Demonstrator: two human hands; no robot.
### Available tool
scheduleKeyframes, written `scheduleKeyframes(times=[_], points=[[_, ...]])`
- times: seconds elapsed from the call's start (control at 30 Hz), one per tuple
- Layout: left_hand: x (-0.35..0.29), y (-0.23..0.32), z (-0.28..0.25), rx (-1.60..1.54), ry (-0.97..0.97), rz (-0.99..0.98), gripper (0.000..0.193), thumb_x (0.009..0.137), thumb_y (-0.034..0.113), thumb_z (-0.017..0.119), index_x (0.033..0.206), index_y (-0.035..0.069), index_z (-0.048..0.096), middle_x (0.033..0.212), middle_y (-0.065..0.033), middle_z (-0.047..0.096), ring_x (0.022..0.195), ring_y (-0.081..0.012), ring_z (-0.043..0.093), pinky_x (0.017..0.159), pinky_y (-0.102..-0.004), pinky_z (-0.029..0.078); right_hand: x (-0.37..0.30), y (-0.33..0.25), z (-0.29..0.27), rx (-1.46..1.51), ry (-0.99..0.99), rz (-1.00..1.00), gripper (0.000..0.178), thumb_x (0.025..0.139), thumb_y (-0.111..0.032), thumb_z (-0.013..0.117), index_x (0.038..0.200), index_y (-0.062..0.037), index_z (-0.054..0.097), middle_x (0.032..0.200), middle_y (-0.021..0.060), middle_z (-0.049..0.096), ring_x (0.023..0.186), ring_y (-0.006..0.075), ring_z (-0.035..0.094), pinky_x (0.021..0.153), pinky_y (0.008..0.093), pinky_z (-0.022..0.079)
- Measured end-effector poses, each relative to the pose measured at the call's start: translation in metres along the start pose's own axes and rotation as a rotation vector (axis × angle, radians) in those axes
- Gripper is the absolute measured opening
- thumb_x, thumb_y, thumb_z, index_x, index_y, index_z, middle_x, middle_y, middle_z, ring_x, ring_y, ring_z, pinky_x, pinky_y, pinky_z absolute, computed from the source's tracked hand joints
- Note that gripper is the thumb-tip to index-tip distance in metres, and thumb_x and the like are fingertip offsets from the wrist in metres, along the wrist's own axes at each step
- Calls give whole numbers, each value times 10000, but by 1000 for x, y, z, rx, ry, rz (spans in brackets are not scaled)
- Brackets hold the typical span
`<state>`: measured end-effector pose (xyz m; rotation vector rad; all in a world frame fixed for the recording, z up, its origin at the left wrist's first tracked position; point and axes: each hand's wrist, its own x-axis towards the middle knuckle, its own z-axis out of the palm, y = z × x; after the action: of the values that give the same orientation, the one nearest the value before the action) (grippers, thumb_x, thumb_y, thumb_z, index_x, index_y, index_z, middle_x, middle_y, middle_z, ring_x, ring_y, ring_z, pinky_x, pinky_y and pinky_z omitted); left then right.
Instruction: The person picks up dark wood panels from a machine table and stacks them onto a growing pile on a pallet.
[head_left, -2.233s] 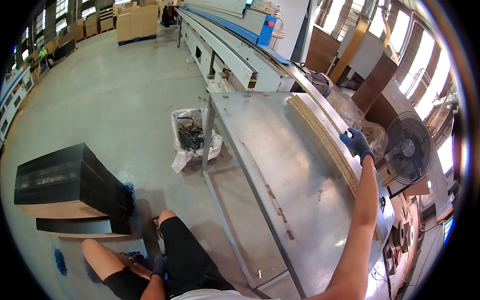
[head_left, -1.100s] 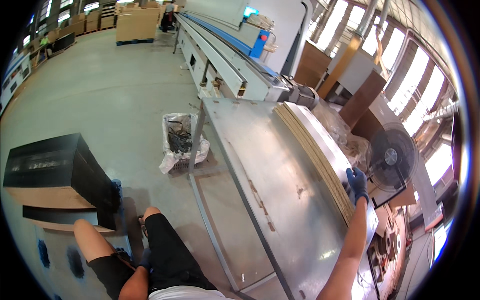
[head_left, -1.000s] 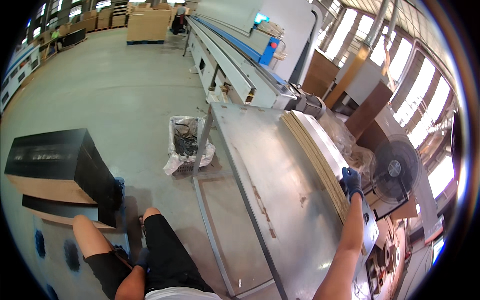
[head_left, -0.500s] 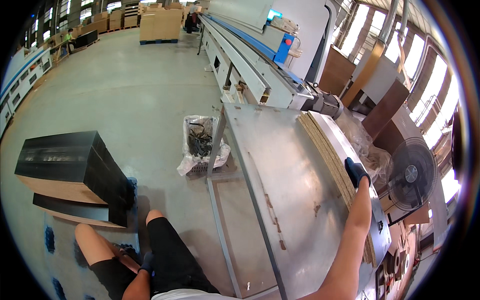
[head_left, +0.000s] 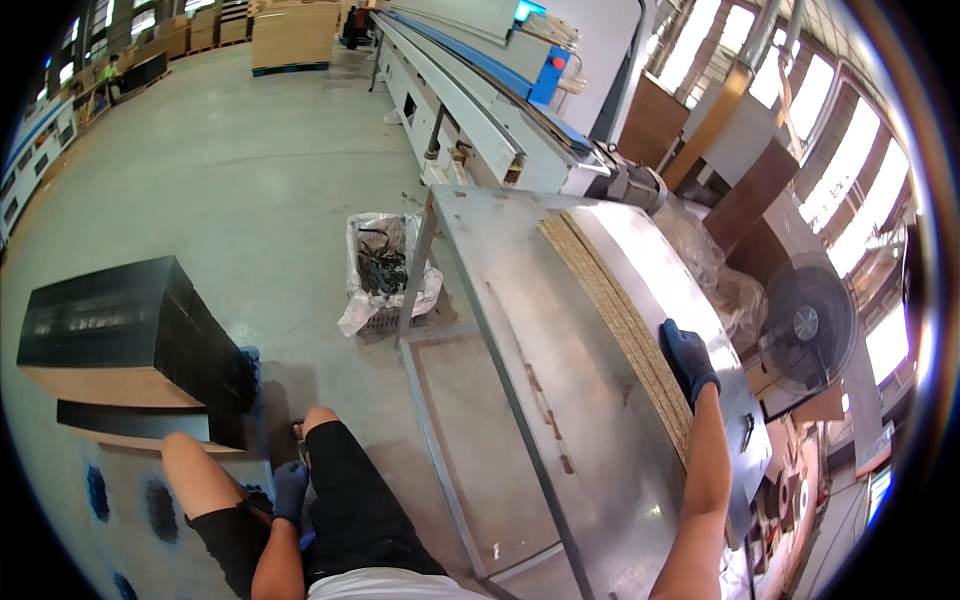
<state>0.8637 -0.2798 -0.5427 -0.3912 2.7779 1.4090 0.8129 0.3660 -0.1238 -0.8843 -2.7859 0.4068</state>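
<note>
My right hand [head_left: 690, 362], in a dark blue glove, lies with fingers outstretched on the pale top face of a short stack of particleboard panels [head_left: 640, 345]. Their raw, speckled edges face left. The stack rests on the right part of a metal-topped table [head_left: 500, 260]. My left hand [head_left: 291, 490], gloved too, hangs low between my knees. Its fingers look curled, and the palm is hidden, so anything inside cannot be made out. To its left stands a stack of black-faced panels [head_left: 100, 310] on a blue pallet.
A lined basket of dark strips [head_left: 385, 270] stands on the floor against the table's left side. A long edge machine [head_left: 470, 110] runs beyond the table's far end. At right are a fan [head_left: 805, 322] and crumpled plastic film [head_left: 700, 255]. Wrapped board stacks [head_left: 292, 38] stand far off.
The panels under my right hand have shifted left across the table, and the hand has moved with them. My left hand has come up into fuller view. The whole view has turned slightly right.
</note>
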Motion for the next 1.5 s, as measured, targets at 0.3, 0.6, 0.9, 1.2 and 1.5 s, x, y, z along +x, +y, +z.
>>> scheduleKeyframes(times=[0.3, 0.6, 0.9, 1.2, 1.5], points=[[103, 240, -107, -896, -444, -162, 425, 906, 344, 531, 1192, 29, 517, 1002, -92, 599, 805, -197, 607, 743, -343, 515, -148, -86, 0, 2, -53, -327, 377, 874, -384, 491, 886, -52, 671, 827, 200, 637, 809, 379, 603, 745, 429, 464], [125, 409, -141, -307, -981, 206, 412, 905, 406, 530, 1100, 50, 605, 1000, 0, 624, 905, -68, 558, 836, -231, 446, -220, -131, -3, -11, -91, -523, 254, 842, -282, 550, 863, -51, 653, 718, 199, 607, 689, 378, 592, 655, 443, 459], [104, 397, -141, -510, -980, 229, 502, 826, 480, 623, 1050, 31, 635, 951, -12, 632, 845, -76, 559, 772, -231, 445, -205, -108, -15, 188, -477, -347, 243, 811, -104, 483, 953, 42, 616, 657, 99, 606, 596, 130, 538, 558, 307, 430], [69, 366, -157, -419, -633, 395, 530, 802, 463, 653, 1055, -2, 613, 875, -36, 611, 806, -91, 553, 756, -255, 454, -182, -96, -40, 324, -968, -250, 776, 574, -225, 778, 1236, 57, 486, 997, 99, 641, 877, 140, 586, 817, 272, 464], [80, 368, -125, -610, -429, 1061, 683, 698, 288, 756, 1258, 27, 465, 1146, -124, 577, 1051, -193, 551, 927, -323, 419, -250, -75, -43, 23, -267, -466, 902, 410, -250, 815, 1196, 63, 503, 1075, 208, 565, 987, 361, 549, 895, 384, 426]])
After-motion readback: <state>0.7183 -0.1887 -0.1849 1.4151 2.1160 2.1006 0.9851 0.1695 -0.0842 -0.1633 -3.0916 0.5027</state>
